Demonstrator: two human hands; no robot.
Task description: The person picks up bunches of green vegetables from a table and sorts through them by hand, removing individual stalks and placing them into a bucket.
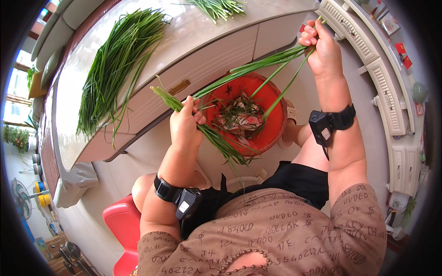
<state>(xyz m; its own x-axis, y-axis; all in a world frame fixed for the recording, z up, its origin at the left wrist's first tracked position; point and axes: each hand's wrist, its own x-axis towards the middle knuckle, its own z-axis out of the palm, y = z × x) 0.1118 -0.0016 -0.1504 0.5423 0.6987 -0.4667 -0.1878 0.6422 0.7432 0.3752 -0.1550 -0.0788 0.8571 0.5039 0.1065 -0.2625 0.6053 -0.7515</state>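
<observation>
My left hand [186, 120] is closed around a bunch of garlic chives [221, 143], pale stem ends up to the left and green leaves hanging down to the right. Raised at the upper right, my right hand [321, 46] grips a few chive stalks [272, 58] by their pale ends. Their leaves stretch down and left to my left hand, and some hang loose. Beneath both hands stands a red bucket [269, 138] holding chive scraps [238, 110] and crumpled wrappers. A large pile of chives [121, 69] lies on the table to the left.
The pale, glossy table [193, 38] has a drawer with a brass handle [179, 87]. A second chive bunch [221, 8] lies at its far edge. A red chair [122, 220] is at my lower left. White cabinets [386, 93] line the right side; a grey-covered stool [76, 183] stands left.
</observation>
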